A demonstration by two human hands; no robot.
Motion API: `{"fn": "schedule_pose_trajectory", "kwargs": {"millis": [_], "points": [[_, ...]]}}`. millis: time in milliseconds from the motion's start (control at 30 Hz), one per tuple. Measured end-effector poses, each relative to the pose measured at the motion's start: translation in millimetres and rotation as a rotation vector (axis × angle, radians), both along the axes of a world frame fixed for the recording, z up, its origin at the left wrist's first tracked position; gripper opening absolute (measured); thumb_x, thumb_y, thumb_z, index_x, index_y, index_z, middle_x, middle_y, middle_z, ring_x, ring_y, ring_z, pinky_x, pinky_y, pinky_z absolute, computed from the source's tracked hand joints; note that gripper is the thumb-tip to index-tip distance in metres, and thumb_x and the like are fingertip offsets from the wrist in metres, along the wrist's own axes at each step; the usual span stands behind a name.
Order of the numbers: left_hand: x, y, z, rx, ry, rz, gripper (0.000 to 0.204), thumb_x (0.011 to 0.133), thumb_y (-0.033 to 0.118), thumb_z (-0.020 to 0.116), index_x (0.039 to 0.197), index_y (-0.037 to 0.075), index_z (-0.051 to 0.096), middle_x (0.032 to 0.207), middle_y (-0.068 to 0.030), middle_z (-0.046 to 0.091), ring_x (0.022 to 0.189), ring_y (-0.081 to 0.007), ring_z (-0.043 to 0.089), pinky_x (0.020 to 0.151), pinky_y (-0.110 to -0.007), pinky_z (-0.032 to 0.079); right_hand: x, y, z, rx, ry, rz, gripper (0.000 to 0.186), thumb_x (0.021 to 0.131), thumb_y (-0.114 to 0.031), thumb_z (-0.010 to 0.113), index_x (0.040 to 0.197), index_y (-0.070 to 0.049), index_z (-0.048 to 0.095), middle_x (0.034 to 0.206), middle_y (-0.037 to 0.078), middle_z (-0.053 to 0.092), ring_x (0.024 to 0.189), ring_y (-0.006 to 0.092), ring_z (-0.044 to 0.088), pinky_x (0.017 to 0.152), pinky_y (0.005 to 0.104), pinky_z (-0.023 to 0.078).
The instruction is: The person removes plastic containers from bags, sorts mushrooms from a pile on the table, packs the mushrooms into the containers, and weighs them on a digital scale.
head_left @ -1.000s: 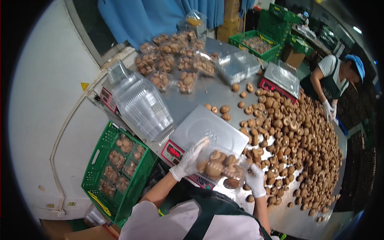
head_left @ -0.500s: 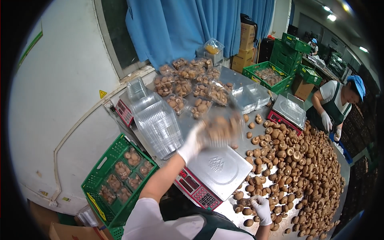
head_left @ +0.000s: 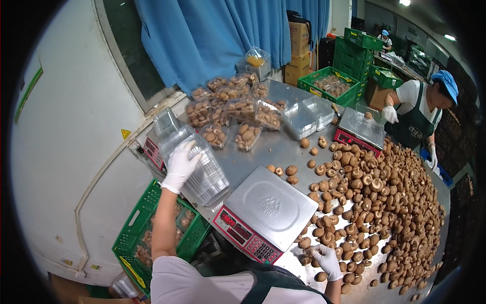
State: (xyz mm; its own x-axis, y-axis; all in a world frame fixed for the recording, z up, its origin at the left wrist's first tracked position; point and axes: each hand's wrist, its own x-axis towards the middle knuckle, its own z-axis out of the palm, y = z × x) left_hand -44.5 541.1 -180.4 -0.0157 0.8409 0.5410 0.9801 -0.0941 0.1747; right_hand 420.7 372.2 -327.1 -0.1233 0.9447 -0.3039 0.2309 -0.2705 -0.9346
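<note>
My left hand (head_left: pixel 182 165), in a white glove, rests on a tall leaning stack of clear plastic trays (head_left: pixel 206 177); its thumb and fingers are apart. My right hand (head_left: pixel 328 260), also gloved, is closed around a brown mushroom (head_left: pixel 315 252) at the near edge of the mushroom pile (head_left: pixel 390 202). Between my hands sits a scale (head_left: pixel 273 203) with a bare metal plate and a red keypad front. Beyond it, filled mushroom packs (head_left: pixel 248 136) are heaped on the metal table (head_left: pixel 276 152).
At lower left, a green crate (head_left: pixel 132 223) holds packed mushrooms. Farther back stand a second scale (head_left: pixel 362 126), more clear trays (head_left: pixel 299 120) and another green crate (head_left: pixel 349 93). A co-worker (head_left: pixel 417 111) in a blue cap stands across the table at right.
The mushroom-filled pack has left my left hand, which has moved left onto the tray stack. My right hand stays by the mushrooms. The co-worker has raised one hand beside the far scale.
</note>
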Motion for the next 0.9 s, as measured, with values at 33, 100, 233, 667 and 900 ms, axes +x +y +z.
{"fn": "schedule_pose_trajectory", "kwargs": {"millis": [33, 100, 233, 667, 900], "points": [[-9.1, -7.5, 1.4, -0.150, -0.010, 0.046, 0.043, 0.078, 0.030, 0.064, 0.112, 0.006, 0.060, 0.111, -0.0153, 0.059, 0.100, -0.0302, 0.058, 0.088, -0.037, 0.045, 0.2, 1.1, -0.6, 0.002, -0.001, 0.000, 0.019, 0.086, -0.015, 0.063, 0.089, 0.003, 0.065, 0.071, 0.001, 0.062, 0.063, 0.0068, 0.052, 0.058, 0.0225, 0.043], [-17.8, -17.6, 9.9, -0.457, -0.102, 0.122, 0.036, 0.078, 0.028, 0.063, 0.105, 0.005, 0.064, 0.096, -0.0165, 0.064, 0.091, -0.0292, 0.062, 0.079, -0.037, 0.048, 0.1, 4.7, 6.5, -0.024, -0.040, 0.031, 0.019, 0.087, -0.015, 0.062, 0.090, 0.003, 0.064, 0.076, 0.003, 0.064, 0.069, 0.0080, 0.055, 0.064, 0.0231, 0.045], [-50.7, -22.2, -10.2, -0.340, -0.253, 0.062, 0.024, 0.080, 0.022, 0.060, 0.094, 0.003, 0.066, 0.085, -0.0176, 0.065, 0.080, -0.0317, 0.063, 0.074, -0.037, 0.048, -2.1, 9.1, 12.4, -0.014, -0.098, 0.089, 0.020, 0.087, -0.016, 0.060, 0.090, 0.003, 0.064, 0.080, 0.005, 0.066, 0.074, 0.0097, 0.058, 0.070, 0.0239, 0.046], [-98.2, 25.4, -10.4, 0.061, -0.052, 0.417, 0.021, 0.086, 0.014, 0.046, 0.096, 0.002, 0.060, 0.097, -0.0221, 0.062, 0.090, -0.0363, 0.059, 0.079, -0.043, 0.045, 10.1, -15.7, 14.4, 0.012, -0.206, 0.072, 0.026, 0.087, -0.026, 0.059, 0.094, -0.002, 0.064, 0.078, 0.014, 0.065, 0.072, 0.0224, 0.062, 0.069, 0.0321, 0.048], [-11.9, -0.9, 25.9, 0.731, -0.175, 0.164, 0.019, 0.090, 0.010, 0.051, 0.103, -0.001, 0.060, 0.096, -0.0167, 0.063, 0.084, -0.0277, 0.061, 0.074, -0.035, 0.047, 37.1, -43.8, -6.3, 0.037, -0.205, -0.035, 0.027, 0.088, -0.032, 0.057, 0.092, -0.006, 0.064, 0.070, 0.011, 0.063, 0.064, 0.0186, 0.060, 0.061, 0.0312, 0.047]]}}
